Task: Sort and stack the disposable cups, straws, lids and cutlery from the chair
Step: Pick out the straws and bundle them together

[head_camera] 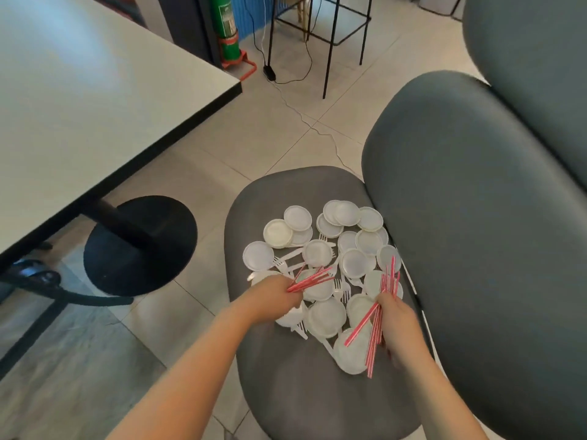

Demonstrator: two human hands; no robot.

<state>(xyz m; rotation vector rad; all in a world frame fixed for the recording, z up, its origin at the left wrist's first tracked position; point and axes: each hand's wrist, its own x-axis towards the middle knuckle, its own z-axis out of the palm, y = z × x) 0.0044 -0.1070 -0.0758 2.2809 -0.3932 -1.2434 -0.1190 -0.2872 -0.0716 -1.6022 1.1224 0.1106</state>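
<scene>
Several white round lids lie scattered over the grey chair seat, with white plastic forks among and under them. My left hand grips a bunch of red-and-white striped straws that point up and to the right over the lids. My right hand grips a second bunch of striped straws, which stick out above and below the fist. No cups are visible.
The chair's grey backrest rises right of the seat. A white table with a black edge stands at the left, on a black pedestal base. Tiled floor with a white cable lies beyond.
</scene>
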